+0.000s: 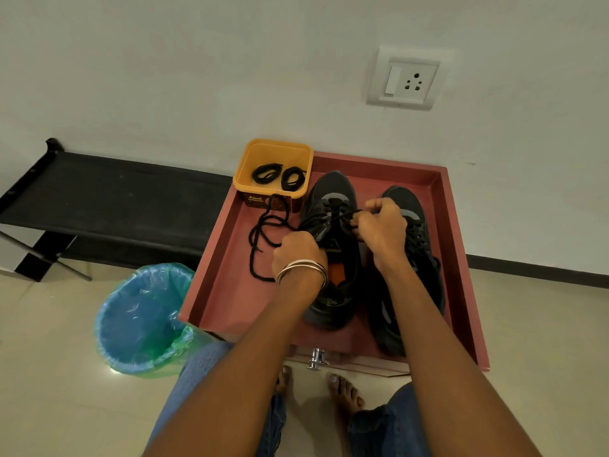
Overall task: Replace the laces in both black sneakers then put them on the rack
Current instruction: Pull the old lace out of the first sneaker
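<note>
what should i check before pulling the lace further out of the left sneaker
1. Left hand grips the left sneaker at its side: ok.
2. Right hand pinches the lace at the eyelets: ok.
3. Loose lace trails free on the tray, though crossing itself: cannot tell if knotted.
4. New laces ready in the tub: ok.
5. Right sneaker still laced: ok.

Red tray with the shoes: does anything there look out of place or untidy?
Only the loose black lace: it trails from the left sneaker in tangled loops across the red tray, half unthreaded. Both hands, left hand and right hand, are working on it. Nothing looks spilled or damaged.
</note>
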`<state>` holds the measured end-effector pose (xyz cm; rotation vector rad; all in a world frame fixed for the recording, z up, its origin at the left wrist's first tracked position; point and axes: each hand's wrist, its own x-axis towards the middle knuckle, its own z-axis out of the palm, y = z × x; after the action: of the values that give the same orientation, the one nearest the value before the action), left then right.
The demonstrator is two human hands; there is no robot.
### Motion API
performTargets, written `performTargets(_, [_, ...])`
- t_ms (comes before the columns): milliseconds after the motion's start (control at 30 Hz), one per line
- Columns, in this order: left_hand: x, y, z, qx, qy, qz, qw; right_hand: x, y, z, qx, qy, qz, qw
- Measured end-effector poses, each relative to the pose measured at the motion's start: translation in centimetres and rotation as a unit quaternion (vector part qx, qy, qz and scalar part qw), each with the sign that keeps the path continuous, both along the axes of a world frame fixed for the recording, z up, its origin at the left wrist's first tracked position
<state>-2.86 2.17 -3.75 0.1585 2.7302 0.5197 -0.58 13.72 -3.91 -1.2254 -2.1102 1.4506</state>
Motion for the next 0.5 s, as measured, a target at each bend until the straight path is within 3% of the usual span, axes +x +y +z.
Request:
performTargets(67, [0.0, 0.0, 0.3, -0.013, -0.002, -0.024, 1.0, 0.1, 0.0, 1.0, 0.007, 0.01, 0.064, 0.998])
performTargets(133, [0.0, 0.0, 0.5, -0.024, -0.001, -0.039, 0.999, 0.2, 0.0, 1.4, 0.073, 0.008, 0.141, 0.987])
performTargets(267, [-0.3, 0.2, 0.2, -0.024, -0.001, -0.062, 0.998, 0.0, -0.9, 1.3, 0.295, -0.169, 0.285, 0.897])
performTargets(367, [-0.4, 0.3, 0.2, -0.024, -0.002, -0.075, 0.997, 0.0, -1.4, 0.8, 0.377, -0.203, 0.272, 0.862])
performTargets(500, [-0.3, 0.1, 0.6, -0.025, 0.013, -0.091, 0.995, -0.2, -2.0, 0.1, 0.436, -0.159, 0.23, 0.855])
